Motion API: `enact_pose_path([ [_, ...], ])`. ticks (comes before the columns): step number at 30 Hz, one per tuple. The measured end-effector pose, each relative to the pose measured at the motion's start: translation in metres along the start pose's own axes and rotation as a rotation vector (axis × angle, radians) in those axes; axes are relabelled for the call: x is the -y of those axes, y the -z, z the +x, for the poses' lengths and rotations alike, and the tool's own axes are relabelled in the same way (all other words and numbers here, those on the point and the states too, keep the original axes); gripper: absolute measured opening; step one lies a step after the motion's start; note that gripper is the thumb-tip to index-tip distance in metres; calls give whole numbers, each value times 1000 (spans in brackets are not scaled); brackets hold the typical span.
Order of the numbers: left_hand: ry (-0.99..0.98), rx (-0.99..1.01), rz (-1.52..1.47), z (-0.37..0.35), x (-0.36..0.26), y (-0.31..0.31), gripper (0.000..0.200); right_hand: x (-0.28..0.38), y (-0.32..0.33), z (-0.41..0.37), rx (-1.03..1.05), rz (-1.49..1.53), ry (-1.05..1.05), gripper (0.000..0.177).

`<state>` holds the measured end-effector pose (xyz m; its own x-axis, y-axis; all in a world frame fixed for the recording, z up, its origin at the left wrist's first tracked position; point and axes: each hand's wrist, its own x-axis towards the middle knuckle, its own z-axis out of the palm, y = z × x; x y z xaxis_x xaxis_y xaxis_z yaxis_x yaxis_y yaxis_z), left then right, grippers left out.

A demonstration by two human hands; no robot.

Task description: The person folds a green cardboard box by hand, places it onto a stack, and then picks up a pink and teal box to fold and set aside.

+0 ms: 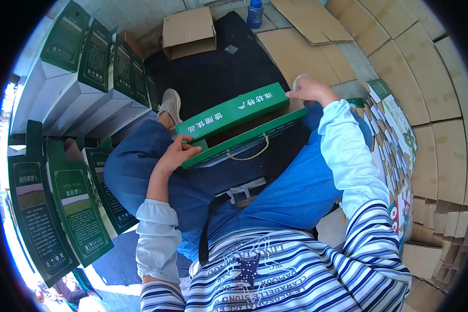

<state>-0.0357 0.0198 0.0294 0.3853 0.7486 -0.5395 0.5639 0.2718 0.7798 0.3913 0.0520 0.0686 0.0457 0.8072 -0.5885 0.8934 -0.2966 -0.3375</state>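
Note:
A green carton with white lettering and a yellow cord handle lies across my lap, its top partly open with a dark gap along its length. At its left end, my left hand has fingers and thumb around the corner near a small flap. My right hand grips the upper edge of the right end, fingertips on the green panel.
Green printed cartons stand in rows at the left. An open brown box, a blue bottle and flat cardboard lie ahead. Brown boxes are stacked at the right, beside many folded cartons.

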Motion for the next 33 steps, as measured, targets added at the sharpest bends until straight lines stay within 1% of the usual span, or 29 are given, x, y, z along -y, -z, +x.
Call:
enact_pose_path([
  [1,-15,-7,9,1,0,-1,60,1,7,-9,114,21,-113,50],
  [2,-11,-3,32,2,0,-1,63,5,9,-18,143,73,-88,56],
  [4,-1,-1,76,5,1,-2,68,1,2,-19,188,286,10,54],
  [5,-4,-3,84,3,-1,-3,66,-1,-5,-16,214,391,65,53],
  [8,-8,-10,90,-3,-7,-5,62,-12,-29,10,273,196,248,49],
  [11,-14,3,61,-1,-4,-2,61,-14,-34,20,301,150,207,43],
  [13,-23,5,51,4,4,0,64,-9,-32,16,314,57,180,42],
  [14,-20,7,33,7,9,-1,61,-5,-30,12,319,11,168,42],
  [16,-24,3,6,14,14,0,56,-21,-41,19,310,274,138,47],
  [17,2,-35,-52,14,13,0,56,-20,-39,16,302,404,127,50],
  [18,29,-72,-111,14,14,-3,57,-20,-37,10,285,530,60,54],
  [19,56,-110,-172,12,15,-5,58,-22,-39,2,269,654,-6,58],
  [20,71,-145,-197,6,13,-6,69,-20,-37,-8,255,779,-73,62],
  [23,140,-179,-407,-11,8,-7,78,-28,-31,-27,335,791,61,73],
  [24,136,-188,-373,-14,7,-8,79,-23,-22,-43,387,692,162,73],
  [27,122,-207,-303,-17,4,-7,83,-30,-29,-37,332,440,370,71],
  [28,121,-201,-303,-18,4,-8,84,-32,-31,-35,321,448,336,70],
  [30,100,-165,-299,-20,6,-11,85,-34,-31,-36,232,316,342,74],
  [31,80,-150,-295,-22,8,-13,86,-31,-31,-32,190,246,365,76],
  [33,39,-127,-246,-26,10,-11,87,-33,-34,-25,129,206,460,77],
])
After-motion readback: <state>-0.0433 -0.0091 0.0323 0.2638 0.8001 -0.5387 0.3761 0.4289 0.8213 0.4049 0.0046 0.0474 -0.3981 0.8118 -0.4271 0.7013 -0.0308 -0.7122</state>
